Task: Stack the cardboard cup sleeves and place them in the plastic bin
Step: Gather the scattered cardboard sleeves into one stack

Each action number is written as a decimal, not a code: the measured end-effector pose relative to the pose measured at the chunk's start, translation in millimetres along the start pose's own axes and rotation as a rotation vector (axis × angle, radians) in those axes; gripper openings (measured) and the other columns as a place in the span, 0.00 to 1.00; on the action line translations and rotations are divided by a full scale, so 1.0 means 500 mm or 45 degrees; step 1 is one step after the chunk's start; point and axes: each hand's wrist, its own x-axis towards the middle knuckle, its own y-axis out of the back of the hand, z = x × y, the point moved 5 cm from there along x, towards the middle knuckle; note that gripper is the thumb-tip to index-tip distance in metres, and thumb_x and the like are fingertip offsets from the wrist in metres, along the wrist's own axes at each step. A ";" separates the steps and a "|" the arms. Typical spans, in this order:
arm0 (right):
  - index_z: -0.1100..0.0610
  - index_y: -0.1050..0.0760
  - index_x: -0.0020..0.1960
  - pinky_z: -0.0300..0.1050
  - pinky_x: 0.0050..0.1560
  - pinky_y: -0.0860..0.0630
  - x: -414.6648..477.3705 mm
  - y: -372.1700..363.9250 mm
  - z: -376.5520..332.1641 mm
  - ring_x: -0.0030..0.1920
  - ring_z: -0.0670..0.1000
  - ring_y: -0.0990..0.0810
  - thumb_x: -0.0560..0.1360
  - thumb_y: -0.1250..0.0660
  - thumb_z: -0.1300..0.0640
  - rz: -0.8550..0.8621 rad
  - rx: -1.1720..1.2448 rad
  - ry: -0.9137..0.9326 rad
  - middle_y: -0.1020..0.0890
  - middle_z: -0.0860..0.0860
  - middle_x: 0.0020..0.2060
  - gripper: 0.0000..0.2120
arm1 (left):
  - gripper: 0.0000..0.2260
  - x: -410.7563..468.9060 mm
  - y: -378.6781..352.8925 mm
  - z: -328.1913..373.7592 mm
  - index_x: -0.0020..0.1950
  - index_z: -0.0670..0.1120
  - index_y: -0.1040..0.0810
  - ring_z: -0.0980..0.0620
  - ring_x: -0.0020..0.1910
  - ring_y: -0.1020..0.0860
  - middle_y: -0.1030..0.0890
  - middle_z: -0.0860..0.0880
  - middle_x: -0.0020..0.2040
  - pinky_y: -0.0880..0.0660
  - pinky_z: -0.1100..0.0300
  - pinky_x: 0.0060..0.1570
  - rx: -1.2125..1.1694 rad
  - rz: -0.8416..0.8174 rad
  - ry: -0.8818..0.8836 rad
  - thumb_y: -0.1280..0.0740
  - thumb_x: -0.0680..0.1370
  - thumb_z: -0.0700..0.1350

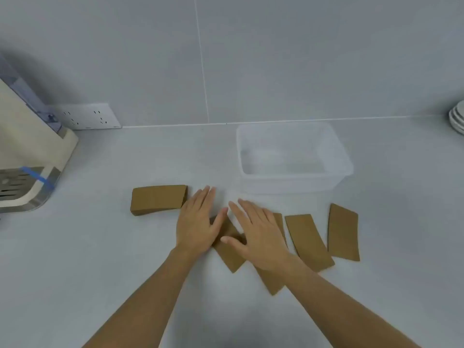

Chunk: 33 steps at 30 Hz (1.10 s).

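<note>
Several flat brown cardboard cup sleeves lie on the pale counter. One sleeve [158, 199] lies alone at the left. My left hand [197, 219] rests flat, fingers apart, beside a slanted sleeve [229, 257] whose upper end it partly covers. My right hand [256, 234] lies flat over another sleeve [272, 282]; only that sleeve's ends show. Two more sleeves [308, 241] [343, 232] lie to the right. The clear plastic bin [293, 182] stands empty behind the hands.
A cream machine with a metal drip tray [27, 169] occupies the left edge. A white wall socket [88, 116] sits at the back left. Stacked white plates [458, 120] show at the far right. The wall rises right behind the bin.
</note>
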 end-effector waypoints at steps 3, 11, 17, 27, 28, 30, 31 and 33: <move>0.54 0.41 0.72 0.50 0.70 0.42 -0.007 -0.028 -0.008 0.71 0.53 0.36 0.71 0.49 0.33 -0.048 -0.066 0.016 0.31 0.53 0.70 0.36 | 0.25 -0.006 -0.015 -0.015 0.73 0.47 0.37 0.49 0.74 0.40 0.34 0.48 0.74 0.46 0.53 0.72 0.078 -0.038 -0.012 0.45 0.79 0.57; 0.57 0.31 0.67 0.53 0.63 0.30 -0.026 -0.051 -0.033 0.65 0.56 0.26 0.71 0.43 0.36 -0.060 -0.172 -0.022 0.24 0.57 0.64 0.33 | 0.24 -0.015 -0.031 -0.028 0.72 0.46 0.35 0.49 0.74 0.40 0.34 0.47 0.74 0.47 0.54 0.72 0.151 -0.055 -0.053 0.43 0.79 0.55; 0.60 0.25 0.61 0.48 0.53 0.23 -0.025 -0.036 -0.035 0.56 0.53 0.20 0.68 0.32 0.46 0.002 -0.188 -0.031 0.18 0.55 0.55 0.26 | 0.23 -0.015 -0.032 -0.030 0.72 0.46 0.34 0.49 0.74 0.40 0.34 0.47 0.74 0.47 0.54 0.72 0.123 -0.036 -0.047 0.43 0.79 0.55; 0.54 0.40 0.70 0.46 0.62 0.36 0.005 -0.009 0.011 0.63 0.52 0.31 0.70 0.36 0.53 -0.115 0.383 -0.443 0.28 0.51 0.62 0.30 | 0.20 -0.005 -0.005 -0.021 0.67 0.45 0.28 0.50 0.70 0.34 0.28 0.48 0.70 0.39 0.54 0.70 -0.236 0.004 0.095 0.39 0.78 0.53; 0.54 0.39 0.69 0.48 0.63 0.34 0.005 -0.003 0.015 0.63 0.52 0.31 0.69 0.34 0.54 -0.091 0.518 -0.491 0.27 0.51 0.61 0.30 | 0.20 -0.006 0.002 -0.016 0.67 0.46 0.28 0.50 0.69 0.33 0.27 0.48 0.69 0.38 0.55 0.69 -0.338 0.018 0.120 0.38 0.78 0.53; 0.54 0.38 0.69 0.52 0.65 0.33 0.006 0.007 0.013 0.64 0.51 0.32 0.70 0.33 0.54 -0.048 0.739 -0.528 0.28 0.51 0.62 0.29 | 0.19 -0.008 0.010 -0.002 0.67 0.48 0.28 0.54 0.66 0.31 0.26 0.52 0.67 0.36 0.59 0.65 -0.605 0.007 0.196 0.37 0.77 0.53; 0.53 0.37 0.68 0.51 0.65 0.32 0.007 0.011 0.009 0.64 0.50 0.32 0.70 0.32 0.54 -0.024 0.819 -0.524 0.28 0.50 0.62 0.29 | 0.18 -0.009 0.012 0.007 0.66 0.50 0.28 0.56 0.65 0.30 0.26 0.54 0.65 0.36 0.60 0.64 -0.787 -0.010 0.264 0.37 0.77 0.53; 0.49 0.35 0.65 0.42 0.59 0.29 0.007 0.015 -0.001 0.60 0.46 0.30 0.70 0.31 0.53 0.042 0.980 -0.511 0.28 0.44 0.58 0.26 | 0.14 -0.010 0.014 0.024 0.61 0.50 0.24 0.57 0.60 0.25 0.21 0.54 0.60 0.31 0.59 0.62 -1.205 -0.016 0.411 0.37 0.77 0.53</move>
